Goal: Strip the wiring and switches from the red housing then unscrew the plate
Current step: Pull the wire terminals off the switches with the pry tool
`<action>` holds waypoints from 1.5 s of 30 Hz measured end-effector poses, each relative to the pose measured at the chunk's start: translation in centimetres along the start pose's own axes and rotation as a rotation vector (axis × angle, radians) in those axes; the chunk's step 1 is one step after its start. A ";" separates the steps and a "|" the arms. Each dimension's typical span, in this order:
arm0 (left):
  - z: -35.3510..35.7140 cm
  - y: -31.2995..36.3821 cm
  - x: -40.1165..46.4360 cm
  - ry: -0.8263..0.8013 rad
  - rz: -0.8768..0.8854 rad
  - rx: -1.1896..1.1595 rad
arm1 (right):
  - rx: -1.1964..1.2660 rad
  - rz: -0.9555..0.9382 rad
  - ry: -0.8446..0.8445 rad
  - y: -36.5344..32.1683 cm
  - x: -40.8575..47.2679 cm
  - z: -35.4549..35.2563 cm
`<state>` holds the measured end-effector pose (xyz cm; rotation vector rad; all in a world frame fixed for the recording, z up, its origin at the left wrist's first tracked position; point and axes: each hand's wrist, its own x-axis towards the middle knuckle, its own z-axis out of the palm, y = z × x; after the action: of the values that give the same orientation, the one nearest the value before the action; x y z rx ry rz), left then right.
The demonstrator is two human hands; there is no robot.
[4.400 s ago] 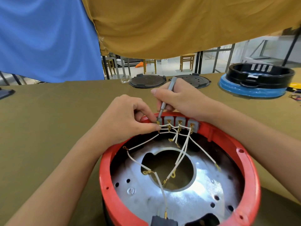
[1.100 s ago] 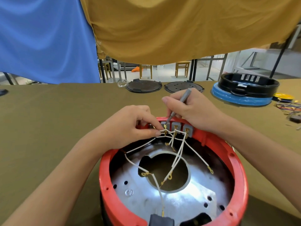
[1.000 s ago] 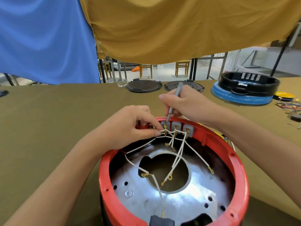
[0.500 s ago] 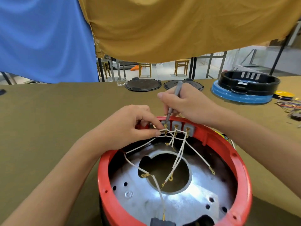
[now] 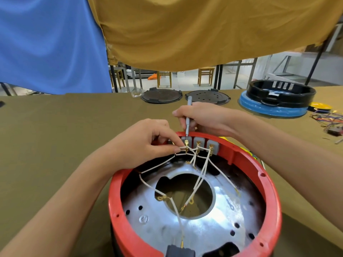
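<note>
- Looking down from the head view, you have the tool (image 5: 187, 119) stood nearly upright now, where a second ago it leaned off to the right; its tip has come onto the top of the leftmost switch (image 5: 186, 145).
- Your right hand (image 5: 202, 119) grasps the tool's shaft like a pen, fingers curled round it.
- Your left hand (image 5: 148, 143) has not shifted: finger and thumb pinch a white wire (image 5: 181, 152) just beside its brass terminal on that same switch.
- I judge this as levering the terminal off its tab while you pull the wire. Nothing has come free: three switches (image 5: 198, 145) sit side by side on the far inner wall of the housing (image 5: 272, 193), wires (image 5: 202, 175) attached.
- The housing stands at the near edge of the table (image 5: 55, 136), open side up, and has stayed put.
- The plate (image 5: 209, 230) lies inside the housing; one screw (image 5: 143, 218) shows at its near left. Several wire ends with ring lugs hang loose over its centre hole. Unscrewing is some way off, in my view.
- At the table's far edge lie two black lids (image 5: 161, 97); toward the far right corner a black ring sits on a blue base (image 5: 267, 108), with loose coloured wires (image 5: 328, 119) beyond.
- No brand, label or writing is readable anywhere.
</note>
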<state>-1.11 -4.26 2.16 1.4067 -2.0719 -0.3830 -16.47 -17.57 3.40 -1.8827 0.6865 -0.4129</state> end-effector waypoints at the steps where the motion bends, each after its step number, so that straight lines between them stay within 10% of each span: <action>1: 0.0 0.0 0.0 0.000 -0.001 0.001 | 0.005 0.006 -0.012 0.0 0.0 0.0; 12: -0.1 0.2 0.0 -0.008 -0.020 0.030 | -0.205 -0.466 0.362 0.3 -3.6 -0.2; 20: -0.2 0.4 0.2 -0.039 -0.027 0.033 | -0.059 -0.066 0.243 0.3 -1.2 0.1; 35: 0.4 1.7 1.0 0.001 -0.001 0.103 | -0.084 -0.346 0.269 0.3 -3.9 0.0; 45: 0.5 1.6 1.1 -0.057 -0.006 0.055 | -0.041 -0.041 0.224 1.0 -1.0 0.4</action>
<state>-2.90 -4.70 2.97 1.4495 -2.1390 -0.3750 -17.26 -16.98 2.36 -1.9091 0.8100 -0.6476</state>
